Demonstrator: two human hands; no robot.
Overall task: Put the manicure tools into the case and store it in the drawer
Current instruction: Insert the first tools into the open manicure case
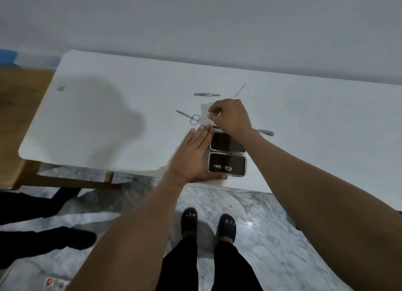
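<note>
Case (227, 157): lies open at the table's (108, 116) near edge; one small clipper (223, 167) already sits in the near half.
Left hand (191, 158): flat, fingers together along the case's left side — likely bracing it against sliding.
Right hand (230, 115): curled beyond the far half, fingertips pinched; on what, cannot tell.
Loose tools: scissors (189, 117), large clipper (265, 132), tweezers (206, 94), thin pick (239, 90) — all still outside the case.
Drawer: not visible.
</note>
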